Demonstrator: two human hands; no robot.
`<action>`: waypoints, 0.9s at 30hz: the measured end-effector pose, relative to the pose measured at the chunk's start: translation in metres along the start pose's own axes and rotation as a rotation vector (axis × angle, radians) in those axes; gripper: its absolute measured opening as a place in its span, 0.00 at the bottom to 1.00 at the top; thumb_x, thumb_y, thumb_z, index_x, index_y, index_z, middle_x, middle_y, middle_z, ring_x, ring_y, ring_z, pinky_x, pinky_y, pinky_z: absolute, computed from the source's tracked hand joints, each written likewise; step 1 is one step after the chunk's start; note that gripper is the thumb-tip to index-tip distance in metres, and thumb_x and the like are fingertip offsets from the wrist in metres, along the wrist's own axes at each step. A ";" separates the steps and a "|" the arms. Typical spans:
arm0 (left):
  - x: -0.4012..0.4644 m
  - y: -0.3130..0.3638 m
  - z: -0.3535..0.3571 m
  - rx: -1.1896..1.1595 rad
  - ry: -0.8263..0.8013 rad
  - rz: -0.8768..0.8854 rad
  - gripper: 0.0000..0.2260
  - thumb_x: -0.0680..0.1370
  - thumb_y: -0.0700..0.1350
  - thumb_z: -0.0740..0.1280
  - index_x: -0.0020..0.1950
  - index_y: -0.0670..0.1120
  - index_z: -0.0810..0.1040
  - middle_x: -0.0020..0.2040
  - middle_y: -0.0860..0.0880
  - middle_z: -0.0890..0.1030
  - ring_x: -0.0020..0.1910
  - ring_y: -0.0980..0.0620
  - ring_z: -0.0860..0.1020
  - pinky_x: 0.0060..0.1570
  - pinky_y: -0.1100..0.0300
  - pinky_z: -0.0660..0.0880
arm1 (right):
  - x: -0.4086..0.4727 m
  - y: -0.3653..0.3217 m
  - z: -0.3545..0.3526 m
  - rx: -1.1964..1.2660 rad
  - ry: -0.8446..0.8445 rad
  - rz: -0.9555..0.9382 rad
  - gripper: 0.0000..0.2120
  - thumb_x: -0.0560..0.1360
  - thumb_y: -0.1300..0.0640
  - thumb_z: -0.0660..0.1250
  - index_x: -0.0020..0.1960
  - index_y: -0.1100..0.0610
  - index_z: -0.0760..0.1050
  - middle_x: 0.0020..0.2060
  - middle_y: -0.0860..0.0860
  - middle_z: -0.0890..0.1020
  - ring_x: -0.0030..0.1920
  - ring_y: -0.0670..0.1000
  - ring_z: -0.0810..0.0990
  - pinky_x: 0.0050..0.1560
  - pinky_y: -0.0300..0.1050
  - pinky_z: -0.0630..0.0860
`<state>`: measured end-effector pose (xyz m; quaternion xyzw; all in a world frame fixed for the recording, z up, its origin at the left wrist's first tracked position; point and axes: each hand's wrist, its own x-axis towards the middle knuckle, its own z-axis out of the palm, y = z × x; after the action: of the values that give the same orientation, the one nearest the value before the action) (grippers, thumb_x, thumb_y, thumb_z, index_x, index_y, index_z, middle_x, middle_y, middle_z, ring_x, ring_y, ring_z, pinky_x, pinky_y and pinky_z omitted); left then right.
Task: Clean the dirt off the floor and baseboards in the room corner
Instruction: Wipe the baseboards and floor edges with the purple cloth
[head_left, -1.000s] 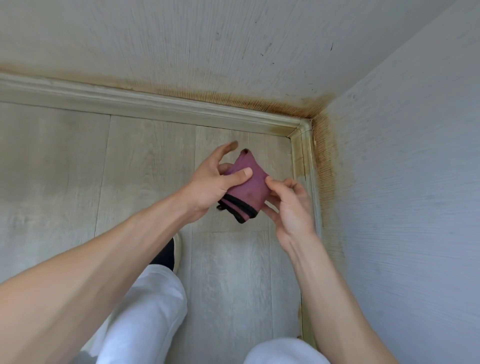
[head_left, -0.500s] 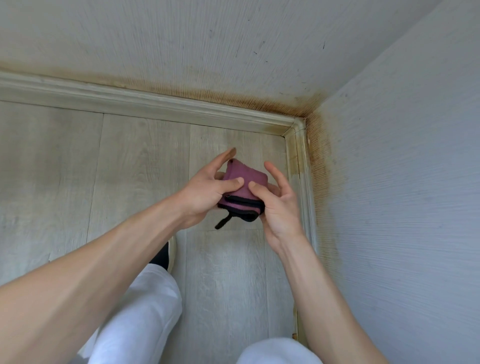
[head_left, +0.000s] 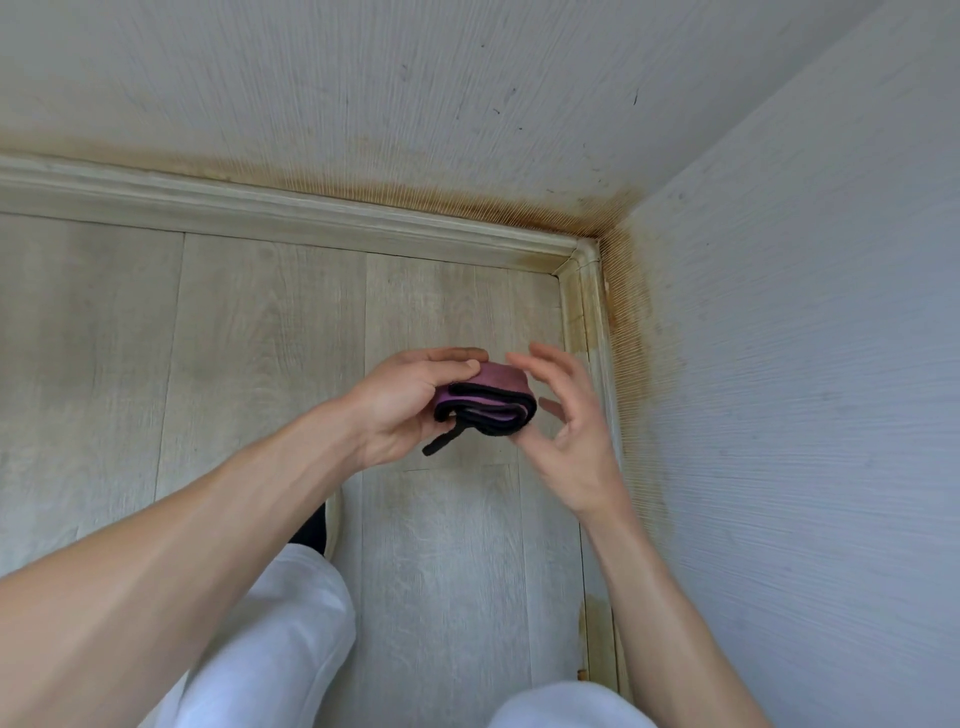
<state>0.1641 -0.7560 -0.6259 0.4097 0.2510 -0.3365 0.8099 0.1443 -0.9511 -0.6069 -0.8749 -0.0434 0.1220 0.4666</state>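
Currently the left hand (head_left: 410, 402) grips the folded purple cloth (head_left: 488, 399), thumb over the top, fingers under; the fold's long axis runs left-right across the body. Right hand (head_left: 566, 431) sits just right of the cloth, fingers spread and loosely curled, holding nothing, possibly touching the cloth's right end, hard to tell. Dirty baseboard (head_left: 584, 322) and corner lie ahead and right of both hands, nearer the right hand. Likely next: cloth goes forward-right and down to the floor (head_left: 270, 338).
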 end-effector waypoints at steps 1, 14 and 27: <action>0.001 0.000 0.000 0.007 0.008 -0.011 0.12 0.83 0.40 0.66 0.66 0.41 0.80 0.53 0.42 0.85 0.43 0.52 0.83 0.37 0.63 0.78 | 0.002 0.002 -0.001 0.001 0.004 -0.044 0.20 0.74 0.63 0.76 0.65 0.52 0.81 0.66 0.46 0.78 0.69 0.47 0.76 0.70 0.48 0.73; 0.002 -0.015 -0.029 0.475 0.108 -0.104 0.12 0.86 0.50 0.61 0.61 0.46 0.81 0.55 0.43 0.86 0.41 0.50 0.80 0.40 0.57 0.79 | 0.058 0.029 -0.050 -0.618 0.178 0.082 0.15 0.83 0.53 0.56 0.63 0.57 0.77 0.53 0.53 0.78 0.50 0.51 0.76 0.44 0.44 0.71; -0.007 -0.019 -0.045 0.452 0.155 -0.070 0.11 0.85 0.49 0.62 0.59 0.47 0.82 0.52 0.45 0.87 0.40 0.52 0.80 0.37 0.60 0.78 | 0.107 0.051 -0.058 -1.540 -0.002 -0.271 0.25 0.65 0.66 0.75 0.59 0.60 0.72 0.51 0.59 0.74 0.50 0.61 0.74 0.50 0.59 0.71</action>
<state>0.1394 -0.7246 -0.6555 0.5960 0.2447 -0.3797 0.6639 0.2603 -1.0058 -0.6363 -0.9393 -0.2226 0.0004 -0.2611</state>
